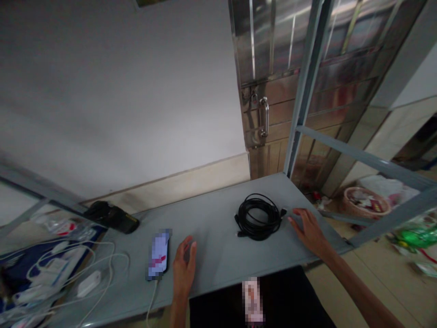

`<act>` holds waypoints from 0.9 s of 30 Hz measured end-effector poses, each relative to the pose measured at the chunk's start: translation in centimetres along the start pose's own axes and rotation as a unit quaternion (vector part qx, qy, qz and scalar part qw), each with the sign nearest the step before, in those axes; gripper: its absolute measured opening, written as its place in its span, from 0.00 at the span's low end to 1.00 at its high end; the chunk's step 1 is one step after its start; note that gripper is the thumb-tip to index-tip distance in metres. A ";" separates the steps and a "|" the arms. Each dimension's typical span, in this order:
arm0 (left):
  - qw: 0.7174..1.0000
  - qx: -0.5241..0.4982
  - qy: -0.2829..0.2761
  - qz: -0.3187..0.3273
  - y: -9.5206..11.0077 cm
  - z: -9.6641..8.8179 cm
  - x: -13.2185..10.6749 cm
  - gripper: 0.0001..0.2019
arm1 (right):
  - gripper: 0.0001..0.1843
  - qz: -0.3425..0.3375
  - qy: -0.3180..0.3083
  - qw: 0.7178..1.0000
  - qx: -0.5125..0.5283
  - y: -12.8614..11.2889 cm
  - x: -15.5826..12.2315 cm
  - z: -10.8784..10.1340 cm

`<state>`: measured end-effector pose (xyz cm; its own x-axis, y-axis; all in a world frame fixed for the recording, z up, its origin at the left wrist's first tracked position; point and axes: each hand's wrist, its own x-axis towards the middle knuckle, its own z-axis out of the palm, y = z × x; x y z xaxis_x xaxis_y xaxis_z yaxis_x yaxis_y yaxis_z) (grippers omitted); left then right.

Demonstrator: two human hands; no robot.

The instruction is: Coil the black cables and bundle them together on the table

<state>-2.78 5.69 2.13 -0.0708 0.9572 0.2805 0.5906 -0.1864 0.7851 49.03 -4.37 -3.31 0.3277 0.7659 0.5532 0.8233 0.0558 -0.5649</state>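
A coiled black cable point(258, 217) lies on the grey metal table point(208, 228), with connector ends sticking out at its left and right sides. Just right of the coil is my right hand point(310, 232), its fingers apart, close to a plug end point(283, 212) but seemingly not gripping it. My left hand point(184, 265) hovers over the table's front part, fingers parted and holding nothing. Left of that hand lies a phone point(159, 254) with a lit, blurred screen and a white cable point(153, 298) running from its lower end.
Tangled white cords and a white adapter point(88, 283) cover the table's left end. A black object point(112, 217) sits by the wall. Grey frame posts point(305, 91) rise at the right. Beyond are a metal door point(269, 159) and a filled basket point(367, 203) on the floor.
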 end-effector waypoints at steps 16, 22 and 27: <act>1.000 0.004 -0.006 -0.009 -0.2 -0.1 0.1 0.34 | 0.21 -0.008 -0.002 1.000 0.011 0.2 0.0 0.0; 1.000 -0.005 -0.003 -0.012 -0.2 -0.1 0.1 0.34 | 0.22 -0.002 -0.003 1.000 0.007 0.3 0.0 0.1; 1.000 -0.002 -0.005 -0.020 0.1 -0.1 0.1 0.36 | 0.22 -0.004 0.000 1.000 0.011 0.4 0.0 0.2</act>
<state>-2.77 5.73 2.29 -0.0866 0.9658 0.2444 0.5844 -0.1494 0.7976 49.29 -4.25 -3.68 0.3219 0.7650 0.5578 0.8157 0.0750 -0.5736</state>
